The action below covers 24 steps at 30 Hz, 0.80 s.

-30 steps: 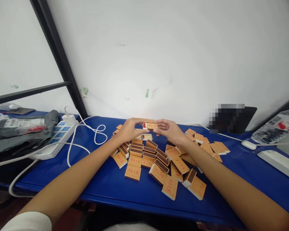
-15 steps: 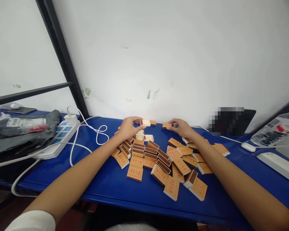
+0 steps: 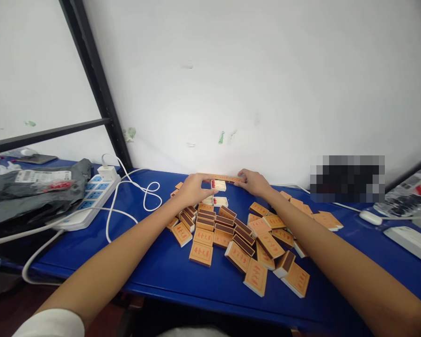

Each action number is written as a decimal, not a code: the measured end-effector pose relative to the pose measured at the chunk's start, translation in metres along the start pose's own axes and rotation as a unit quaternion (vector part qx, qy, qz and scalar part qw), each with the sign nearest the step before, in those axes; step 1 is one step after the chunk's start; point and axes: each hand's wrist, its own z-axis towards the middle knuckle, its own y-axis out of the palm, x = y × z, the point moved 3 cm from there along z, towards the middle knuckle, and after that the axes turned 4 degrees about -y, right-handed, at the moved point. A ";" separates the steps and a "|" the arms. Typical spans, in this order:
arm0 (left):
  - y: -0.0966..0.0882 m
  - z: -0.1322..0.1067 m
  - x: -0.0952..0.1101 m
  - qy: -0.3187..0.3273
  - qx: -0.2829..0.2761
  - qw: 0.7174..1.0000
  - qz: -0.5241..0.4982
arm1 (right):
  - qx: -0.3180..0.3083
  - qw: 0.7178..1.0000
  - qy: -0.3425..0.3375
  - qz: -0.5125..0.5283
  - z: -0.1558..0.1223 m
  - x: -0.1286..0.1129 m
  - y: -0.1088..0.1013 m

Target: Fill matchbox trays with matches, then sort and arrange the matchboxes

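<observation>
Match tray (image 3: 218, 186) still held, sleeve (image 3: 235, 179) joins row (image 3: 217, 177)

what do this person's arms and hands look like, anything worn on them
The left hand and right hand are ungloved, with no watch or bracelet visible. A plain white fabric sleeve ends high on the left arm; the right arm shows no sleeve.

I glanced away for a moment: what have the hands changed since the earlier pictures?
The matchbox came apart. The left hand kept the tray of matches; the right hand pulled the cover off rightward, then brought it leftward, apparently against the row's end by the wall. The front matchboxes stayed put.
</observation>
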 end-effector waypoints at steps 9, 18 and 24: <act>0.005 -0.001 0.001 0.019 -0.010 1.000 0.015 | -0.052 0.945 -0.036 0.321 -0.030 -0.069 -0.019; 0.008 0.003 -0.012 0.014 -0.008 0.995 0.096 | -0.031 0.934 0.040 0.354 -0.027 -0.066 0.007; 0.002 0.006 -0.027 -0.016 -0.058 0.989 0.136 | -0.029 0.961 0.017 0.275 -0.026 -0.064 0.016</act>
